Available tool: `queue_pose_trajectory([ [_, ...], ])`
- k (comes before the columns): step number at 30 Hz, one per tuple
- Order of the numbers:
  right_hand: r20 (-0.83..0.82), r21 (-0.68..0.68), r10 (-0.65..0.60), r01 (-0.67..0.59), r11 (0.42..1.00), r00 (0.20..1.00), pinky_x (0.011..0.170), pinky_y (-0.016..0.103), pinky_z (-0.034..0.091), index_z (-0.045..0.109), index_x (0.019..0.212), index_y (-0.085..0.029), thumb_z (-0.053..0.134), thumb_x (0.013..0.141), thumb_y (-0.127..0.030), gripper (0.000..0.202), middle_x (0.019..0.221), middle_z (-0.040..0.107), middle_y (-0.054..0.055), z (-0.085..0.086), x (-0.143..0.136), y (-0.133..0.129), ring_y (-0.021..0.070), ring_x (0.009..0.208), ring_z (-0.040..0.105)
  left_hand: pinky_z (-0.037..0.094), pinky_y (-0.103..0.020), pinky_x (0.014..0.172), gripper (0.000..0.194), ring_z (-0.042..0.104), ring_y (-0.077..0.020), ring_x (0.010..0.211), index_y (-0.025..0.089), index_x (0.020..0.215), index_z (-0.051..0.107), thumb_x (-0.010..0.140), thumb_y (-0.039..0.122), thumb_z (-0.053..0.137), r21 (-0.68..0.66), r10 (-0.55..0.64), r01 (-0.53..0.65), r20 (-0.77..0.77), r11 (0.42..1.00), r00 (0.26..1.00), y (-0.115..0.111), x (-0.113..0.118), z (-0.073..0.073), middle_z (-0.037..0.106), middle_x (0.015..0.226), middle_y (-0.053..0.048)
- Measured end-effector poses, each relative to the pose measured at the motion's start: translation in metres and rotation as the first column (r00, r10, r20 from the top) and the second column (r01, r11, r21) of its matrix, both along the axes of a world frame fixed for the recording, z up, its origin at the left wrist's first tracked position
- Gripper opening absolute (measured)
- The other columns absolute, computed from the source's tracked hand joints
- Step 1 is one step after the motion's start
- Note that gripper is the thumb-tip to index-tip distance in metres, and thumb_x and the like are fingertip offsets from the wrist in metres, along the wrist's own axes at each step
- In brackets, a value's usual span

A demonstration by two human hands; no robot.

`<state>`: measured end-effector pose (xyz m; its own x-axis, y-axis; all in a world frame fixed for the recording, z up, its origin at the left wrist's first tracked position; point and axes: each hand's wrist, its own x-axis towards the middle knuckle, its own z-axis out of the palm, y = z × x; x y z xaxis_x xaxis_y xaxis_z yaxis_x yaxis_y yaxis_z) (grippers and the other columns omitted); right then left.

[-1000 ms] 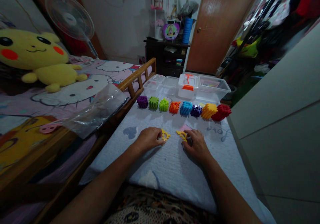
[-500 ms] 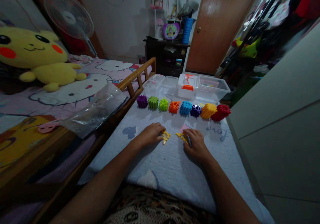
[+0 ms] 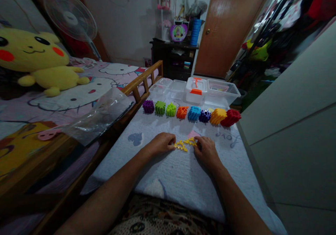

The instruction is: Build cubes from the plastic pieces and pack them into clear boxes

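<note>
My left hand [image 3: 164,143] pinches the left end of a yellow triangular toothed building piece [image 3: 181,146], low over the cloth-covered table [image 3: 173,179]. A second yellow triangular piece [image 3: 190,141] is pinched at its right end by my right hand [image 3: 206,149]. The two pieces lie side by side with their inner ends very close; whether they touch I cannot tell. Beyond the hands runs a row of stacked toothed pieces, among them an orange stack [image 3: 182,112], a light blue stack [image 3: 194,113] and a yellow stack [image 3: 218,116].
Behind the row stand a lidded clear box with orange clips [image 3: 196,91] and an open clear bin [image 3: 223,92]. A red stack [image 3: 230,118] is near the table's right edge. Along the left side runs a wooden bed rail [image 3: 143,79], with a plastic bag [image 3: 101,114] over it.
Both yellow pieces have been turned and brought closer together. My left hand has shifted slightly right and nearer to me, its piece now lying lengthwise toward the other.
</note>
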<state>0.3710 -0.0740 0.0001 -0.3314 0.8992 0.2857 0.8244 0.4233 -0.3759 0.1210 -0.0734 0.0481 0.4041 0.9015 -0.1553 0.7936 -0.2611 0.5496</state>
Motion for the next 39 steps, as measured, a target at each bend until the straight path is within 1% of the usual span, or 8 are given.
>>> queue_pose_trajectory([
  [7,-0.204,0.070,0.029,-0.015,0.997,0.979,0.081,0.036,0.041,0.063,0.091,-0.019,0.056,0.082,-0.016,0.012,0.088,0.066,0.007,0.002,-0.001,0.002,0.0230,0.085,0.056,0.040,-0.025,0.067,0.003,0.058,-0.0153,0.074,0.018,0.084,0.065,0.081,0.020,0.065,0.088,0.051,-0.057,0.071,0.995,0.996,-0.006,0.019,-0.013,0.065,0.079,-0.001],
  [12,-0.229,0.072,0.154,-0.141,0.987,0.961,0.083,0.036,0.042,0.061,0.085,-0.021,0.056,0.086,-0.017,0.006,0.087,0.066,0.006,0.009,-0.015,-0.005,0.0226,0.088,0.056,0.047,-0.026,0.072,0.031,0.057,-0.0136,0.076,0.019,0.107,0.062,0.076,0.019,0.069,0.147,0.108,-0.140,0.209,0.979,0.972,-0.010,0.014,-0.024,0.061,0.100,-0.002],
  [16,-0.206,0.063,0.231,-0.223,0.973,0.951,0.083,0.036,0.042,0.063,0.086,-0.020,0.058,0.087,-0.017,0.006,0.088,0.065,0.006,0.011,-0.023,-0.010,0.0224,0.089,0.054,0.050,-0.027,0.074,0.047,0.056,-0.0118,0.073,0.017,0.121,0.059,0.076,0.017,0.069,0.134,0.083,-0.122,0.261,0.983,0.962,-0.012,0.004,-0.024,0.057,0.107,-0.004],
  [19,-0.180,0.058,0.265,-0.259,0.964,0.947,0.081,0.035,0.041,0.063,0.087,-0.020,0.060,0.087,-0.017,0.005,0.089,0.065,0.006,0.011,-0.026,-0.012,0.0224,0.089,0.053,0.050,-0.027,0.076,0.043,0.057,-0.0117,0.074,0.017,0.120,0.062,0.078,0.018,0.069,0.146,0.041,-0.084,0.278,0.986,0.960,-0.014,-0.001,-0.024,0.058,0.106,-0.004],
  [25,-0.157,0.018,0.274,-0.274,0.961,0.949,0.082,0.035,0.040,0.064,0.094,-0.020,0.064,0.087,-0.021,0.008,0.092,0.064,0.006,0.013,-0.026,-0.013,0.0227,0.090,0.053,0.048,-0.028,0.081,0.014,0.061,-0.0160,0.086,0.017,0.099,0.071,0.089,0.022,0.063,0.229,-0.021,-0.034,0.233,0.973,0.972,-0.015,-0.001,-0.029,0.064,0.092,-0.005],
  [29,-0.118,-0.004,0.219,-0.221,0.975,0.968,0.078,0.035,0.039,0.061,0.085,-0.020,0.065,0.086,-0.022,0.004,0.087,0.061,0.005,0.016,-0.025,-0.014,0.0218,0.086,0.052,0.048,-0.028,0.081,0.013,0.061,-0.0160,0.086,0.017,0.099,0.071,0.089,0.022,0.063,0.256,-0.012,-0.042,0.204,0.966,0.979,-0.014,0.000,-0.031,0.065,0.092,-0.005],
  [32,-0.084,-0.010,0.206,-0.208,0.978,0.975,0.075,0.034,0.037,0.058,0.077,-0.020,0.065,0.085,-0.023,0.010,0.082,0.059,0.004,0.017,-0.024,-0.014,0.0210,0.082,0.050,0.048,-0.028,0.082,0.013,0.061,-0.0167,0.087,0.018,0.098,0.072,0.088,0.024,0.065,0.261,0.009,-0.052,0.162,0.964,0.987,-0.014,-0.001,-0.031,0.065,0.092,-0.005],
  [39,-0.073,-0.037,0.196,-0.199,0.979,0.978,0.075,0.034,0.035,0.058,0.077,-0.020,0.065,0.085,-0.024,0.011,0.082,0.058,0.004,0.014,-0.023,-0.013,0.0209,0.083,0.050,0.047,-0.028,0.081,0.014,0.062,-0.0172,0.087,0.018,0.094,0.072,0.092,0.028,0.063,0.267,-0.007,-0.018,0.090,0.964,0.996,-0.012,-0.003,-0.031,0.066,0.092,-0.005],
])
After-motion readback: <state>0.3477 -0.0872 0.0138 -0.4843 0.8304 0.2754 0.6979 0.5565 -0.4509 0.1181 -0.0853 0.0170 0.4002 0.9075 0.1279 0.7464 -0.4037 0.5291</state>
